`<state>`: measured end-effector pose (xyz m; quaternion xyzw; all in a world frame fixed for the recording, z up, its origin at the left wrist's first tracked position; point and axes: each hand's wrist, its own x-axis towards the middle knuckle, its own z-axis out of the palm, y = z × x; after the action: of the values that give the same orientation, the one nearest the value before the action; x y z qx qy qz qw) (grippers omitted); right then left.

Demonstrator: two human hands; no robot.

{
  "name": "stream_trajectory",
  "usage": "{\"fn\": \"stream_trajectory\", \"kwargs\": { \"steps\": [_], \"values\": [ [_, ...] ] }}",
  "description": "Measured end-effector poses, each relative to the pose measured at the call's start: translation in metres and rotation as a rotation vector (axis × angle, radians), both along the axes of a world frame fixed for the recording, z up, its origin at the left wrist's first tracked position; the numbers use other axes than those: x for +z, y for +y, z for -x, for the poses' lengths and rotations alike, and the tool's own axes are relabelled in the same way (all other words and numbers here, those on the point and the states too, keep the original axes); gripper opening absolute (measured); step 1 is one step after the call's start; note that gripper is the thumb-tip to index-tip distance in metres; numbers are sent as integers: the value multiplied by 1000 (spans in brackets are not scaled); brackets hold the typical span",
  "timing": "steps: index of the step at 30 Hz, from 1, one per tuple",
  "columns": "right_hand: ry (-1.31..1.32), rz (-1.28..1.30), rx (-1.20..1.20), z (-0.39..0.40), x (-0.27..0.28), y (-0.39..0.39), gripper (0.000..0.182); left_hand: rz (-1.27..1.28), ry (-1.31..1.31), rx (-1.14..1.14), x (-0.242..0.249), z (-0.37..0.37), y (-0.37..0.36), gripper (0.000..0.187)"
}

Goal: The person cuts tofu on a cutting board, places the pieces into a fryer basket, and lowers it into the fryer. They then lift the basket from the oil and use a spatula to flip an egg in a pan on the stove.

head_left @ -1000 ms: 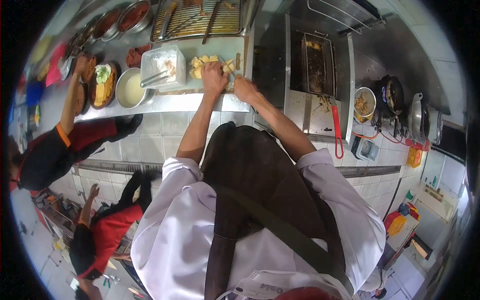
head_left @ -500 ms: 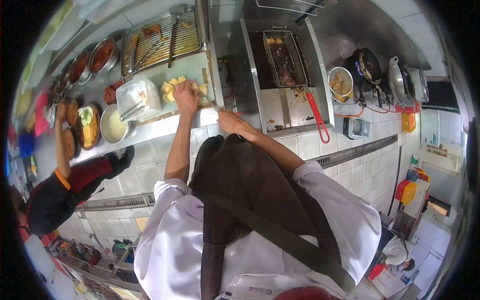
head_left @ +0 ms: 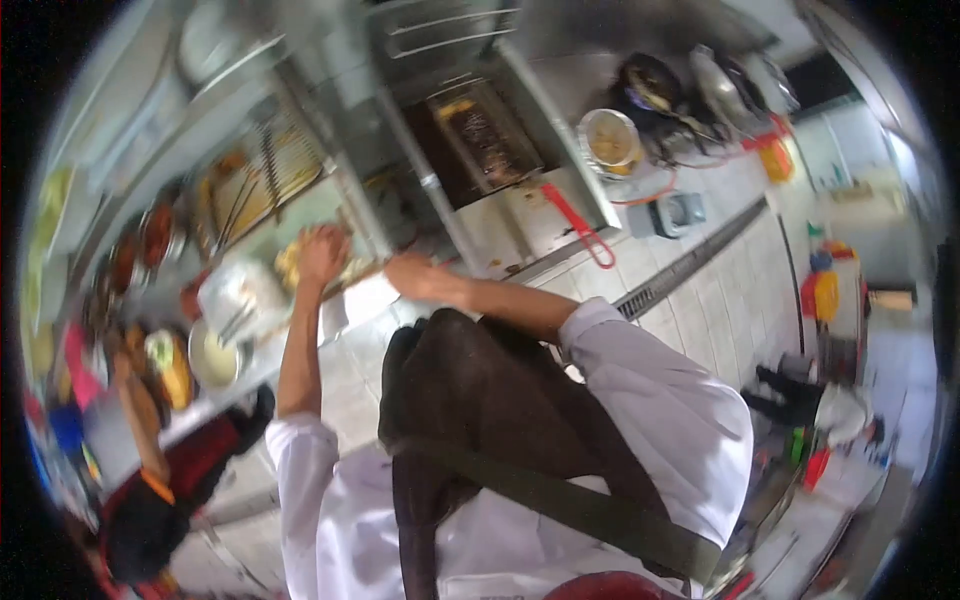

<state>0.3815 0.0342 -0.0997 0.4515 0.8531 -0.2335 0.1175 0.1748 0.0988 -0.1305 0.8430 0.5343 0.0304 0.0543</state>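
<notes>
My left hand [head_left: 325,254] is curled over pale yellow food chunks [head_left: 288,265] on a light green cutting board [head_left: 338,204]. My right hand [head_left: 410,275] is closed at the board's near edge. It grips a knife [head_left: 370,271], whose blade points toward my left hand and is smeared by motion. Left of the chunks stands a translucent plastic tub [head_left: 245,288] with metal tongs [head_left: 238,322] at its side. A metal bowl of pale liquid [head_left: 215,360] is beside the tub.
A wire-rack tray [head_left: 290,160] lies behind the board. Right are a fryer basket [head_left: 487,135] with a red handle [head_left: 578,222], a pot [head_left: 610,140] and a dark wok [head_left: 650,82]. A co-worker's arm [head_left: 140,420] reaches over the counter at left.
The view has turned and blurred, so the counter appears tilted and lower left. Both my hands stay at the board with the chunks and knife. The co-worker's arm appears lower in view.
</notes>
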Motion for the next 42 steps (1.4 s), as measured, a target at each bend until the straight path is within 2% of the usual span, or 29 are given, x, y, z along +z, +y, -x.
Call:
{"fn": "stream_trajectory", "kwargs": {
  "steps": [3,5,7,9,11,12,14,16,18,19,20,22,23,24,25,27,28,29,30,32,35,40,42],
  "values": [
    [-36,-31,-12,-11,-3,7,18,7,-68,-117,0,-6,-7,27],
    [24,103,43,-23,17,8,18,-3,-68,-170,4,-3,-13,28],
    [66,118,-10,-35,20,19,20,-71,-142,-101,-5,2,-17,28],
    [106,139,-52,-39,26,27,22,-89,-97,-70,3,1,-25,28],
    [128,-77,-139,-24,30,42,21,-165,-86,31,2,-7,-27,25],
    [161,-117,-149,-12,26,51,24,-164,-82,27,-11,-8,-28,25],
    [206,-154,-161,12,16,65,28,-339,-35,107,-34,-9,-30,28],
    [306,-350,-179,34,10,75,38,-346,43,124,-30,-16,-42,30],
    [356,-335,-143,49,9,88,39,-371,-98,276,-17,-34,-59,34],
    [394,-315,-104,54,8,96,39,-294,-184,317,3,-43,-73,37],
    [397,-319,-105,60,5,104,39,-297,-182,315,4,-46,-81,37],
    [450,-332,-63,78,-7,115,28,-263,-431,359,-3,-45,-100,41],
    [415,-361,-11,87,-20,126,25,-286,-460,418,-5,-48,-112,38],
    [396,-399,16,96,-35,137,27,-277,-653,395,-8,-46,-122,36],
    [370,-383,21,94,-18,136,29,-339,-664,434,-23,-41,-133,36],
    [380,-339,-4,109,-57,154,29,-337,-622,556,-23,-40,-159,35],
    [354,-339,61,109,-60,161,34,-294,-699,539,-24,-33,-167,35],
    [429,-320,61,109,-69,165,37,-264,-731,594,-26,-27,-178,34],
    [390,-359,46,109,-64,162,43,-257,-708,622,-22,-23,-191,33],
    [420,-298,-46,99,-30,150,41,-282,-691,728,-28,-16,-212,33],
    [526,-404,-89,82,-27,145,31,-269,-645,862,-30,-6,-231,34],
    [510,-427,-150,60,-24,129,30,-285,-711,870,-18,-2,-223,35],
    [540,-461,-194,55,-25,118,30,-330,-775,782,-8,-4,-205,36]
  ]
}}
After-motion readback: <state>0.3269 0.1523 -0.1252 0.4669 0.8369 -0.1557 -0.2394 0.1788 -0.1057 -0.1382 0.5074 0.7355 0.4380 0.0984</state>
